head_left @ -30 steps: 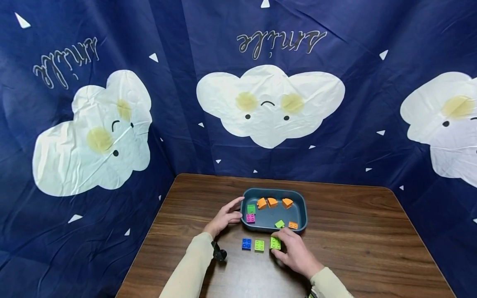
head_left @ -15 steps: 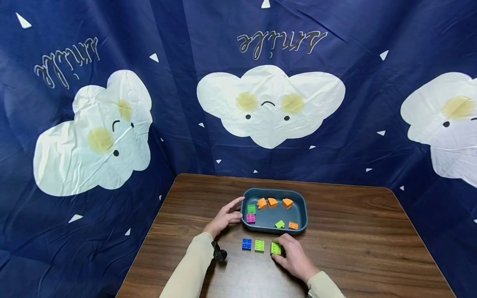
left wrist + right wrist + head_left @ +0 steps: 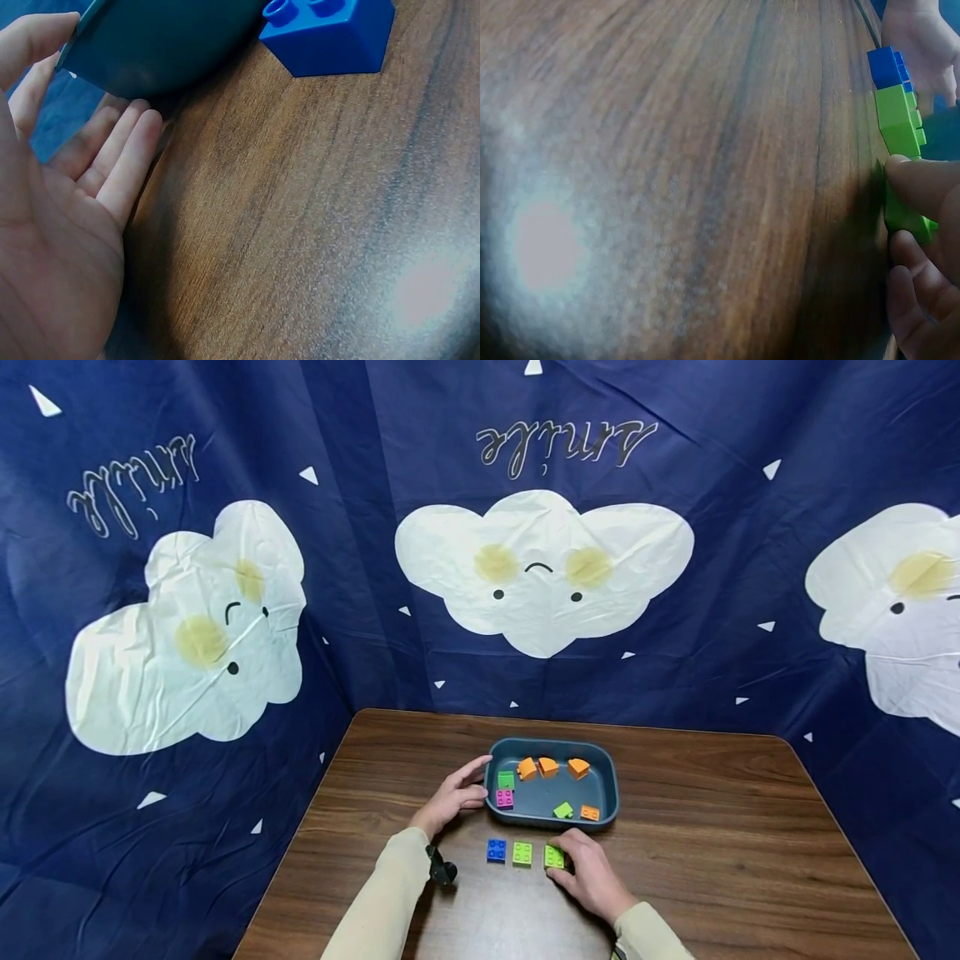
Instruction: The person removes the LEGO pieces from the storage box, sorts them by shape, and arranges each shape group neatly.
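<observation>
Low in the head view, right of centre, the right hand has its grip pinching a lime-green brick on the table. To the left of that sit another lime brick and a blue brick. The left hand, grip loosely spread, touches the left edge of the tray; orange wedges lie along the tray's upper side.

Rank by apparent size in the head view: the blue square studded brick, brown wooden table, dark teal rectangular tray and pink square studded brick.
1. Brown wooden table
2. Teal tray
3. Blue brick and pink brick: nearly alike; blue sits nearer the camera, so unranked.
</observation>
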